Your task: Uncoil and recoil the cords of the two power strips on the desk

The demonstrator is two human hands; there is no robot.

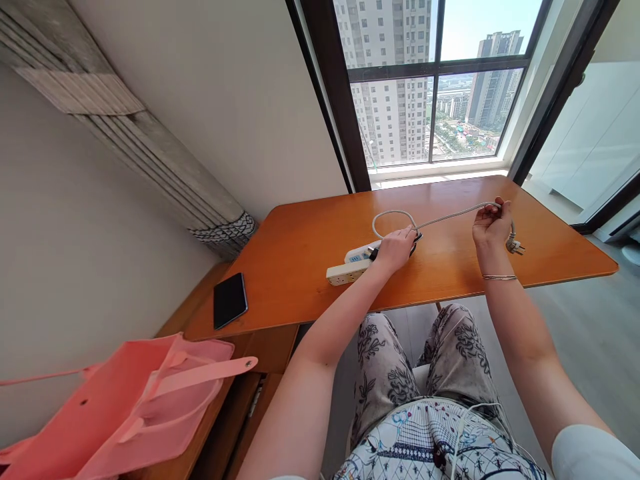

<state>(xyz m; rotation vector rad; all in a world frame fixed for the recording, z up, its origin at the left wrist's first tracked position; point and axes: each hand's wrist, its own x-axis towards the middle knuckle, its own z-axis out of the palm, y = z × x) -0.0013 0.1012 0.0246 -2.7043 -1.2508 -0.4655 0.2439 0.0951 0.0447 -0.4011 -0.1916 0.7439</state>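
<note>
Two white power strips [347, 273] lie side by side on the wooden table, partly covered by my left hand [397, 249]. That hand is closed on the white power cord, beside the strips' right end. Some black cord [416, 241] shows at its fingers; how much of it the hand grips is hidden. A loop of the white power cord [393, 213] rises behind the left hand, and the rest runs taut to the right. My right hand [491, 223] pinches this cord above the table's right part. From it dangles a grey-white plug [515, 245] with its prongs pointing right.
A dark phone or small tablet [231, 300] lies on the left of the table [295, 233]. An open pink bag [135, 407] stands at the lower left, on a wooden surface. Beyond the table's far edge is a window [435, 120]; a gathered curtain [175, 180] hangs left.
</note>
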